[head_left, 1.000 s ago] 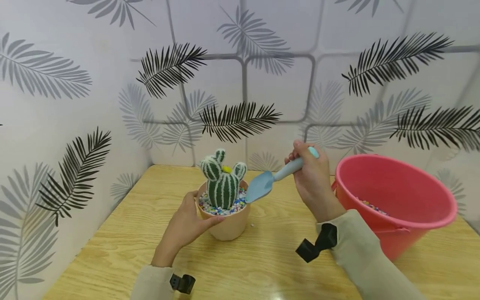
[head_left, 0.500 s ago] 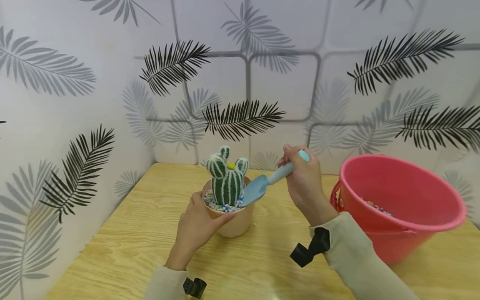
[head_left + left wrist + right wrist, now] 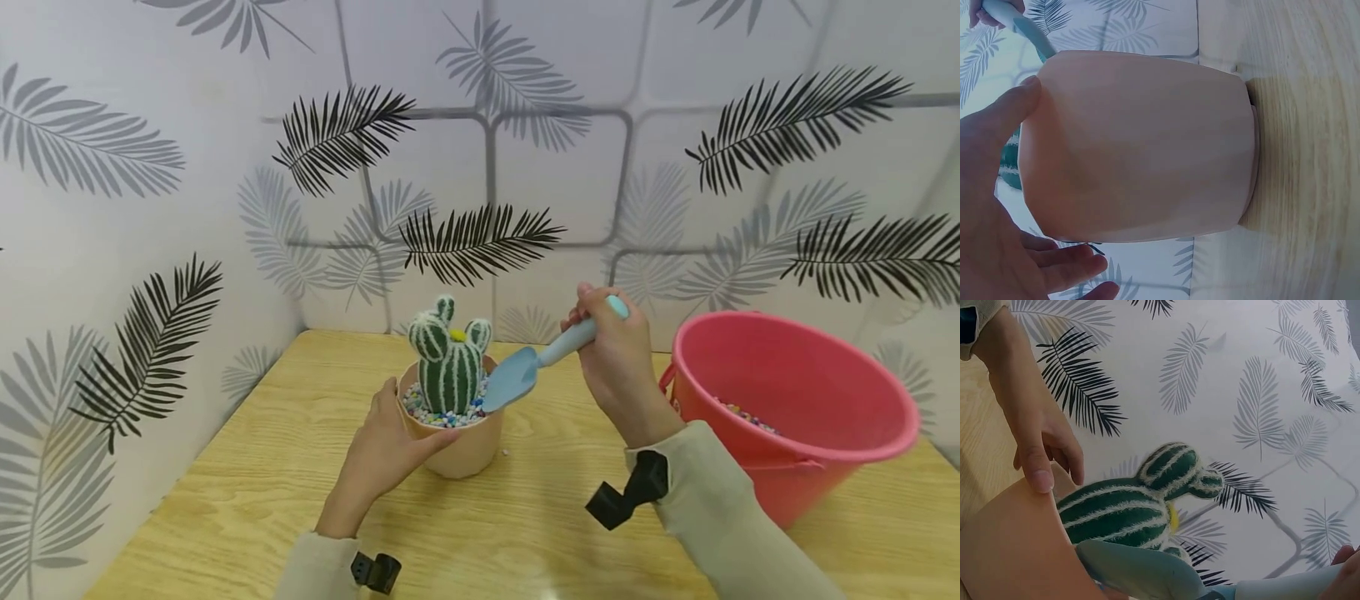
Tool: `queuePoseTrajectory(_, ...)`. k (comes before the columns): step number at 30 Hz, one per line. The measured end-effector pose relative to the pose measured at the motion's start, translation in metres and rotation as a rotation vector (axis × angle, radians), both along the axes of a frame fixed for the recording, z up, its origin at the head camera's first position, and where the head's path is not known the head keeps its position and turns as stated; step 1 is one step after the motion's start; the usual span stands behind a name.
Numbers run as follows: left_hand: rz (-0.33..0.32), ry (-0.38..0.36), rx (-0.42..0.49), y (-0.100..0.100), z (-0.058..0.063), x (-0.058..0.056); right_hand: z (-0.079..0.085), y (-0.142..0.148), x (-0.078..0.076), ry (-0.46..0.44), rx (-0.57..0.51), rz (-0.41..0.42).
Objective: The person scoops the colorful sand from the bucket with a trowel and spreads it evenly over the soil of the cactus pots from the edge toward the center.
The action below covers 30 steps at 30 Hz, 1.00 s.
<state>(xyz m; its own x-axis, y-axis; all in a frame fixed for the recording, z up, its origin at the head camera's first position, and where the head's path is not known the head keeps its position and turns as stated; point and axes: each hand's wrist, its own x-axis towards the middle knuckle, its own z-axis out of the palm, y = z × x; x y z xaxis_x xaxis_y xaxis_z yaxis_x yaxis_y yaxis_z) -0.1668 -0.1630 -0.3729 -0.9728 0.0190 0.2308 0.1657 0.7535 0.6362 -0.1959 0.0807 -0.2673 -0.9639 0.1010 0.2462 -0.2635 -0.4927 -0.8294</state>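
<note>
A knitted green-and-white cactus [image 3: 450,379] with a small yellow flower stands in a peach flowerpot [image 3: 465,454] on the table. Multicoloured pebbles [image 3: 450,418] surround its base. My left hand [image 3: 384,446] holds the pot at its left side, thumb at the front of the rim; the left wrist view shows the thumb against the pot wall [image 3: 1141,150] and several fingers beyond it. My right hand [image 3: 617,358] grips the handle of a light blue garden trowel [image 3: 513,379]. The trowel's blade [image 3: 1141,569] slants down over the rim beside the cactus, its tip at the pebbles.
A large pink bucket [image 3: 795,483] with pebbles [image 3: 746,415] inside stands to the right, close to my right forearm. One loose pebble [image 3: 505,452] lies on the wooden table [image 3: 247,492] beside the pot. A leaf-patterned wall [image 3: 555,183] rises behind the table.
The trowel has shifted slightly left, bringing its tip farther over the pebbles. The pot and cactus sit slightly farther right. Both hands keep their hold, and the camera view has swayed a little.
</note>
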Motion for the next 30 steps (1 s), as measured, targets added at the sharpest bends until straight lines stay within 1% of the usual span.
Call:
queuePoseTrajectory(3, -0.028, 0.001, 0.013, 0.001, -0.002, -0.001, -0.003, -0.001, 0.000, -0.010, -0.024, 0.018)
queuePoseTrajectory(5, -0.035, 0.001, 0.019, 0.003, -0.003, -0.002, -0.006, -0.002, 0.000, -0.022, -0.033, 0.014)
queuePoseTrajectory(9, -0.027, 0.004, 0.003, 0.006, -0.002, -0.002, -0.008, -0.001, 0.002, -0.025, -0.048, 0.001)
queuePoseTrajectory(12, -0.024, 0.011, -0.010, 0.006, 0.000, -0.001, -0.007, 0.002, 0.003, -0.032, -0.051, 0.010)
queuePoseTrajectory(15, -0.032, 0.010, -0.009, 0.005, 0.000, -0.002, -0.004, 0.006, 0.005, -0.032, -0.057, 0.012)
queuePoseTrajectory(19, -0.049, -0.003, 0.030, 0.001, -0.002, -0.003, 0.002, 0.013, 0.005, -0.029, -0.090, 0.019)
queuePoseTrajectory(22, -0.068, 0.001, 0.060, 0.000, -0.003, -0.004, 0.008, 0.020, 0.004, -0.041, -0.122, 0.027)
queuePoseTrajectory(25, -0.073, -0.001, 0.056, 0.000, -0.004, -0.005, 0.013, 0.027, 0.004, -0.046, -0.142, 0.018)
queuePoseTrajectory(30, -0.075, -0.011, 0.055, -0.002, -0.004, -0.005, 0.018, 0.039, 0.006, -0.025, -0.168, 0.019)
